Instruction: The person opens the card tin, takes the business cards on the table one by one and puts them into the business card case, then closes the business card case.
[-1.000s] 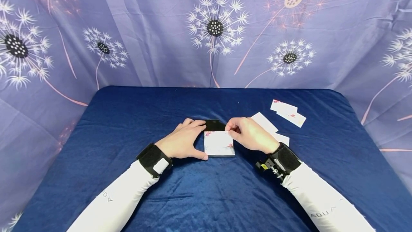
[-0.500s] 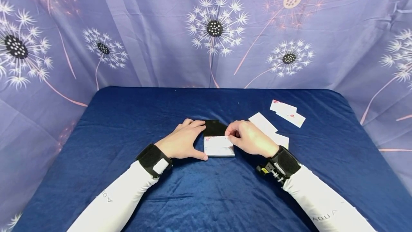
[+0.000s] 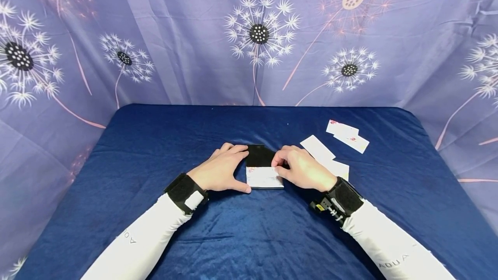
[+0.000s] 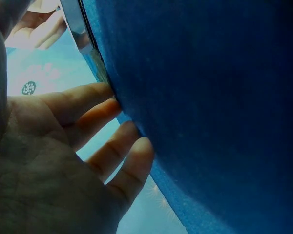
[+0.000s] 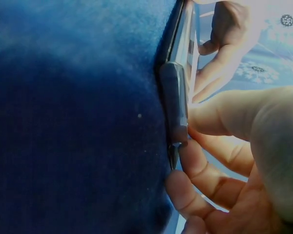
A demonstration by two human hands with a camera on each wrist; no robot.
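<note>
Lying open on dark blue velvety cloth [image 3: 241, 245], head view: a flat rectangular black case [image 3: 260, 155], its black panel on the far side, its nearer half bearing a white rectangular card with pink-red floral print [image 3: 264, 178]. The left hand [image 3: 221, 167] is bracing the case's left side, fingers extended and spread, grasping nothing, thumb resting at the near corner. The right hand [image 3: 301, 168] is pinching the card at its far right corner between bent thumb and forefinger. Two plain white rectangular cards [image 3: 317, 147] are lying beyond the right hand, partly hidden; farther off, two white floral-printed cards [image 3: 352, 143] are overlapping.

Left wrist view: fingers are reaching loosely toward the case; too dim to be sure which tips are touching it.

Right wrist view: the case's shiny silvery side wall [image 5: 175, 100] is showing beside the fingertips, the thumb resting along its upper edge, the other fingers curling alongside.

Progress, my judgement: one card is lying about in place but is not yet released; four are waiting outside, and the case is standing open, so placing the rest and closing up are likely remaining.
</note>
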